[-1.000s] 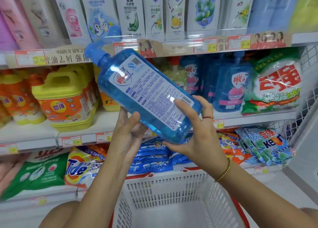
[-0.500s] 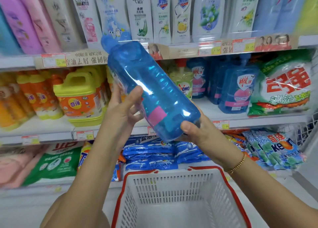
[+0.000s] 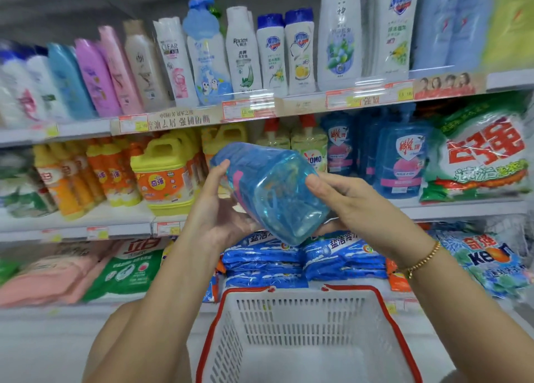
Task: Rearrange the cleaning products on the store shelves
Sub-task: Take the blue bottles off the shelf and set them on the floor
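Fingers (image 3: 221, 171) of left hand (image 3: 215, 212) and right hand (image 3: 358, 206) clamped on tilted translucent blue bottle (image 3: 273, 193), base forward.

One head-worn wide view faces the shelves (image 3: 115, 215) squarely, close up; the basket (image 3: 289, 339) sits low in frame

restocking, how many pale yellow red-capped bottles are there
2: pale yellow red-capped bottles side by side, middle shelf, behind the held clear blue bottle; more may be hidden.

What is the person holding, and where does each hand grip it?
A blue bottle, base toward the camera. The left hand cradles its left side; the right hand grips its right side near the base.
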Tool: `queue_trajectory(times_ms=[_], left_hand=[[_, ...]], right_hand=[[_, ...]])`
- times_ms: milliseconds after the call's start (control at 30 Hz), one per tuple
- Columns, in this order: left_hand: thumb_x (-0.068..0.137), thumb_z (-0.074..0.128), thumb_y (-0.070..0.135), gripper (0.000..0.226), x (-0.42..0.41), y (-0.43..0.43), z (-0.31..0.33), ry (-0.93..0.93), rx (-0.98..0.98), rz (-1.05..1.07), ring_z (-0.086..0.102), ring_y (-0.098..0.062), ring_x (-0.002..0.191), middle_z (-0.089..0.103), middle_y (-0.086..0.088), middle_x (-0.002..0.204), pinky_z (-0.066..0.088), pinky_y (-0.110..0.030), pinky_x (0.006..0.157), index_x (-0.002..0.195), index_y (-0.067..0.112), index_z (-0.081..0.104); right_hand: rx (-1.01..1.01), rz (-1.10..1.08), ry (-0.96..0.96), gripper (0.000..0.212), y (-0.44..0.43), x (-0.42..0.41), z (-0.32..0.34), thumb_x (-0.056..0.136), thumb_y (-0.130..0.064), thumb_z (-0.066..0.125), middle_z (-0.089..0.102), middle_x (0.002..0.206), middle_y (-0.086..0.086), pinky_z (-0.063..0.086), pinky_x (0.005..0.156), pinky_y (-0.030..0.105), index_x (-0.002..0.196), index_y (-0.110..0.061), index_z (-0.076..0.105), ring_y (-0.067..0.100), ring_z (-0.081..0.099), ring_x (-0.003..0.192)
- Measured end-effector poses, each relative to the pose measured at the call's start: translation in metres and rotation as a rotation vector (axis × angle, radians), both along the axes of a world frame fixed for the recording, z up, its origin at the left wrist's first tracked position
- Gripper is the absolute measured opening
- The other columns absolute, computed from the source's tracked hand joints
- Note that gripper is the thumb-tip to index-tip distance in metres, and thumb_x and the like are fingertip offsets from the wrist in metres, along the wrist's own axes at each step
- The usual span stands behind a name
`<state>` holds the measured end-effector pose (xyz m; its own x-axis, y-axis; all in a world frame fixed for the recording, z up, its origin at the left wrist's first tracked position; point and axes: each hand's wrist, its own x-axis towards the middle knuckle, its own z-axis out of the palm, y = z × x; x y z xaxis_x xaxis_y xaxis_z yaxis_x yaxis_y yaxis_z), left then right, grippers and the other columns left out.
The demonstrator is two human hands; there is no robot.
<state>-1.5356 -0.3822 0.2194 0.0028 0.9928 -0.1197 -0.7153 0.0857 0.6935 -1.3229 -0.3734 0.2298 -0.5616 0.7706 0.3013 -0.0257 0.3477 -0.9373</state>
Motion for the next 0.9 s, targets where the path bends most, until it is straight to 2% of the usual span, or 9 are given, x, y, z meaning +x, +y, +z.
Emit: queue_trajectory(times_ms=[200, 300, 433, 500, 567, 633, 700, 767, 900], left_hand=[[0.068, 0.073, 0.038, 0.069, 0.025, -0.001, -0.013, 0.215, 0.033, 0.198, 0.065, -0.031, 0.109, 0.068, -0.006, 0.119, 0.053, -0.054, 0.086, 0.13, 0.017, 0.054], [0.06, 0.074, 0.046, 0.078, 0.037, 0.005, -0.023, 0.408, 0.119, 0.223, 0.064, -0.027, 0.111, 0.065, -0.005, 0.125, 0.053, -0.056, 0.088, 0.132, 0.026, 0.051], [0.07, 0.079, 0.027, 0.081, 0.063, 0.017, -0.035, 0.705, 0.323, 0.315, 0.069, -0.013, 0.098, 0.066, 0.007, 0.119, 0.058, -0.029, 0.068, 0.137, 0.043, 0.037], [0.066, 0.084, 0.022, 0.097, 0.082, 0.023, -0.041, 0.841, 0.409, 0.356, 0.067, -0.004, 0.096, 0.064, 0.019, 0.117, 0.058, -0.029, 0.075, 0.138, 0.052, 0.028], [0.05, 0.085, 0.038, 0.124, 0.102, 0.032, -0.049, 0.981, 0.453, 0.36, 0.062, 0.005, 0.097, 0.058, 0.032, 0.117, 0.056, -0.035, 0.086, 0.146, 0.053, 0.008], [0.043, 0.082, 0.049, 0.132, 0.123, 0.043, -0.061, 1.097, 0.461, 0.332, 0.057, 0.0, 0.111, 0.051, 0.026, 0.13, 0.051, -0.037, 0.095, 0.145, 0.055, -0.001], [0.046, 0.084, 0.049, 0.132, 0.147, 0.055, -0.072, 1.144, 0.488, 0.278, 0.05, -0.003, 0.119, 0.045, 0.016, 0.135, 0.047, -0.029, 0.099, 0.147, 0.053, -0.001], [0.051, 0.086, 0.043, 0.132, 0.173, 0.07, -0.086, 1.123, 0.532, 0.193, 0.041, 0.01, 0.122, 0.038, 0.022, 0.133, 0.039, -0.014, 0.096, 0.148, 0.049, -0.004], [0.054, 0.089, 0.036, 0.135, 0.229, 0.1, -0.118, 1.097, 0.554, 0.054, 0.038, 0.009, 0.124, 0.035, 0.016, 0.134, 0.035, -0.01, 0.097, 0.144, 0.054, -0.01]], right_hand=[[0.117, -0.152, -0.261, 0.089, 0.0, 0.018, 0.0, 0.061, -0.073, 0.044, 0.062, 0.091, -0.025, 0.047, 0.077, 0.014, 0.144, -0.041, 0.032, -0.006, 0.06, 0.09], [0.158, -0.237, -0.293, 0.091, 0.002, 0.024, 0.003, 0.059, -0.079, 0.04, 0.059, 0.119, -0.014, 0.042, 0.094, 0.02, 0.139, -0.037, 0.043, -0.002, 0.054, 0.106], [0.201, -0.348, -0.266, 0.09, 0.008, 0.029, 0.013, 0.055, -0.074, 0.056, 0.063, 0.114, -0.015, 0.05, 0.091, 0.027, 0.136, -0.035, 0.047, 0.001, 0.06, 0.104], [0.225, -0.377, -0.262, 0.094, 0.015, 0.034, 0.016, 0.053, -0.071, 0.064, 0.061, 0.11, -0.02, 0.051, 0.089, 0.025, 0.138, -0.035, 0.041, -0.001, 0.06, 0.103], [0.283, -0.456, -0.332, 0.103, 0.023, 0.043, 0.016, 0.054, -0.07, 0.069, 0.057, 0.126, -0.012, 0.047, 0.098, 0.03, 0.142, -0.03, 0.033, 0.007, 0.055, 0.116], [0.313, -0.576, -0.435, 0.107, 0.034, 0.06, 0.013, 0.06, -0.063, 0.073, 0.047, 0.141, -0.002, 0.039, 0.098, 0.025, 0.147, -0.024, 0.025, 0.015, 0.046, 0.126], [0.284, -0.676, -0.483, 0.101, 0.045, 0.082, 0.006, 0.063, -0.056, 0.077, 0.046, 0.14, -0.001, 0.038, 0.088, 0.024, 0.145, -0.022, 0.028, 0.015, 0.046, 0.124], [0.233, -0.759, -0.478, 0.095, 0.056, 0.106, -0.007, 0.062, -0.052, 0.08, 0.05, 0.134, -0.005, 0.038, 0.083, 0.022, 0.141, -0.022, 0.037, 0.011, 0.049, 0.117], [0.109, -0.849, -0.438, 0.088, 0.08, 0.156, -0.045, 0.061, -0.042, 0.083, 0.055, 0.124, -0.005, 0.046, 0.09, 0.028, 0.135, -0.015, 0.043, 0.012, 0.054, 0.112]])
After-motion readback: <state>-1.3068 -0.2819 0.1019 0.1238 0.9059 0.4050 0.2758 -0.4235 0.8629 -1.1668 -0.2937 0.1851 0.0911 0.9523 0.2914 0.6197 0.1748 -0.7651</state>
